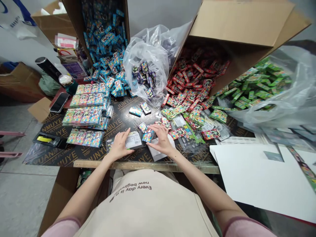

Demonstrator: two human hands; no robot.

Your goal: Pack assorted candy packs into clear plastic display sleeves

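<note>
My right hand [161, 140] has its thumb and fingers around a small blue candy-coloured box [148, 135]. Touching that one is another small box [142, 127] with a purple edge, just above it. A flat pack with a white barcode label [133, 140] lies on the table between my hands. My left hand [119, 144] rests at the left end of this pack, thumb and fingers apart, with nothing between them. Under my right palm a pale flat sheet [158, 154] is partly hidden. Farther back lie a blue box [135, 111] and a purple box [145, 108].
Stacks of wrapped multi-box packs [85, 137] stand on the left, near a phone [59, 102] and a tape cutter [49, 140]. Blue boxes [106, 39] spill from a carton. A plastic bag [148, 42] holds purple ones; red boxes [190, 79] and green boxes [261, 85] lie to the right.
</note>
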